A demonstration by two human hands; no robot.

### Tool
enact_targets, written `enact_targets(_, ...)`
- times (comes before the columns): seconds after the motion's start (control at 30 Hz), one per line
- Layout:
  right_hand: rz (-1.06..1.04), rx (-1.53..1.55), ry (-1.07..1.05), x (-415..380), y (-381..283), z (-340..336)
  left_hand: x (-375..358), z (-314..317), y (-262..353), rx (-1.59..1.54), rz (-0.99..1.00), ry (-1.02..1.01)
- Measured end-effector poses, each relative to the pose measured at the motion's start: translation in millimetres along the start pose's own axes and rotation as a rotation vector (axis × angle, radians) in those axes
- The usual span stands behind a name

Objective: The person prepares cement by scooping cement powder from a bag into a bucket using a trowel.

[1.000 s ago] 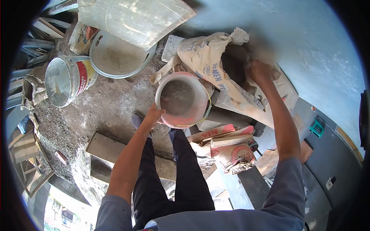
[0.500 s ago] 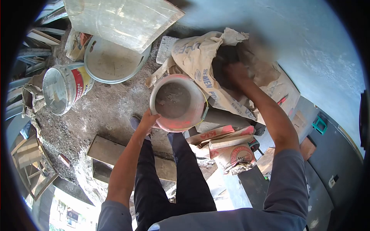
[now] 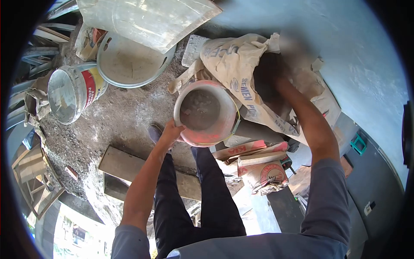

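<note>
My left hand (image 3: pixel 172 131) is closed over the near-left rim of a bucket (image 3: pixel 225 105), its thumb on the inside. The bucket is whitish with red patches, has a thin handle on its right side, and holds grey powder (image 3: pixel 199 109). To its right lies a torn-open paper cement sack (image 3: pixel 235 54) with its mouth facing right. My right hand (image 3: pixel 281 83) reaches into the dark mouth of that sack; its fingers are hidden in shadow, so I cannot see whether they hold anything.
A paint pail (image 3: pixel 77 93) and a round basin (image 3: pixel 129 64) stand at left, with a metal sheet (image 3: pixel 151 21) overhanging the basin. A wooden trough (image 3: pixel 125 164) lies by my feet. Folded paper sacks (image 3: pixel 263 172) sit right of my legs, and a blue wall (image 3: pixel 362 56) rises behind the cement sack.
The view has shifted slightly, moving the scene a little to the right. My right hand has gone somewhat farther into the sack's shadow. My left hand keeps its hold on the bucket rim.
</note>
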State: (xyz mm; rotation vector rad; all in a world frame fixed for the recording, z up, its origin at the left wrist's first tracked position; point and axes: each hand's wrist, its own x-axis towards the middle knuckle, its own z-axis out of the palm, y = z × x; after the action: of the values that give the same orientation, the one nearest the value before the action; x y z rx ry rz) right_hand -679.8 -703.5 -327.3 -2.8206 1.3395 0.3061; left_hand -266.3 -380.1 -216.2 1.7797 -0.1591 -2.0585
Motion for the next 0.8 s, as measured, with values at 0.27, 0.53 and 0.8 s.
enact_targets(0.27,0.13,0.187,-0.631,-28.0,-22.2,-122.0,16.3,-6.8,-24.8,-0.014,0.097,0.002)
enact_targets(0.53,0.123,0.328,-0.601,-32.7,-24.4,-103.4,-1.1,1.7,0.6,0.001,0.048,0.009)
enact_targets(0.8,-0.36,0.151,-0.539,-42.5,-8.5,-28.4,4.5,1.9,-2.5,-0.015,0.039,0.007)
